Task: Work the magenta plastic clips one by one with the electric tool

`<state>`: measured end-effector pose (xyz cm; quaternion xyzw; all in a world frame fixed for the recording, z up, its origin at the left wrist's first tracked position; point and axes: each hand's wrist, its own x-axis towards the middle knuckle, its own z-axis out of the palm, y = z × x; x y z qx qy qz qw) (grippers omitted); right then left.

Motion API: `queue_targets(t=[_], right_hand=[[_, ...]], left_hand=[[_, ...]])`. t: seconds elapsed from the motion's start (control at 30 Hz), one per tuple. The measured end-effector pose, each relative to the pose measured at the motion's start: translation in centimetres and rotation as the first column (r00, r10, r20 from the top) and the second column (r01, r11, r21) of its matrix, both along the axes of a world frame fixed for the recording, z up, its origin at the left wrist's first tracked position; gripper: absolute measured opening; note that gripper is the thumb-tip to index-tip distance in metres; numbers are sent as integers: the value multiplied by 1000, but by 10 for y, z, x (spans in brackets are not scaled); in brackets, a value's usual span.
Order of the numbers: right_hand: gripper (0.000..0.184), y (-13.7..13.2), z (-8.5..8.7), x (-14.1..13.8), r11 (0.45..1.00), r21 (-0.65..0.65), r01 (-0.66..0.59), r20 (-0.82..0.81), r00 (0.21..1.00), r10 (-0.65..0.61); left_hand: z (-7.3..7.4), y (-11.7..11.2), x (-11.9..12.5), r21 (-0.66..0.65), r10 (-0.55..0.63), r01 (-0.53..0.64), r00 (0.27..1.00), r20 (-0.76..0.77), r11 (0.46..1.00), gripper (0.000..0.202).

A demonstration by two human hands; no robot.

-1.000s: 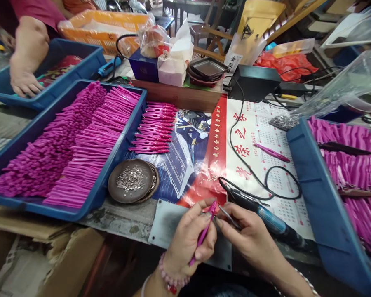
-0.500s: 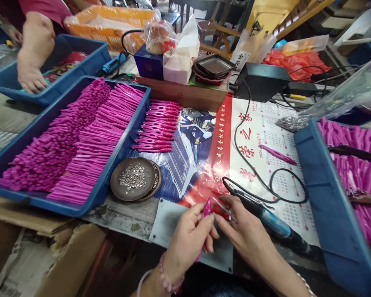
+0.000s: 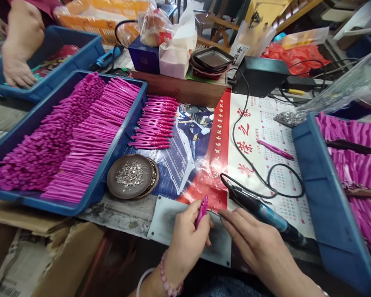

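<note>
The left hand point(image 3: 188, 239) had its fingers clamped on a pink plastic piece point(image 3: 202, 211), held over the grey plate point(image 3: 163, 218) at the worktop's near edge. Its long axis ran away from the person, tip up and slightly right. The right hand point(image 3: 253, 243) lay just beside it, fingers stretched toward the tip; their grip could not be told. A blue-handled tool point(image 3: 266, 214) lay near.

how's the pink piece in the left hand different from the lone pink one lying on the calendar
The held pink piece stands nearly upright, gripped in the left hand, so only its upper end shows. The lone pink piece lies flat on the calendar, untouched, with its whole length visible. Both are the same magenta.
</note>
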<state>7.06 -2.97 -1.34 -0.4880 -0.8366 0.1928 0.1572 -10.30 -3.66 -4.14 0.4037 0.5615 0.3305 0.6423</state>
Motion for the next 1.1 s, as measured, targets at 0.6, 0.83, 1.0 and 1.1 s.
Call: queue_targets(t=[0.6,0.83,1.0,1.1], right_hand=[[18,-2,-16,-7,949,-309,55,-339,926,-164],[22,8,-23,-9,870,-478,121,-389,859,-333],[39,18,-11,0,997,-5,72,337,939,-66],[52,22,7,16,982,143,-124,461,886,45]], left_hand=[[3,0,-4,25,-27,26,999,46,999,20],[-3,1,-5,-163,103,-45,924,368,986,27],[-7,2,-3,-260,201,-112,917,345,959,60],[-16,2,-1,-272,206,-105,904,374,957,65]])
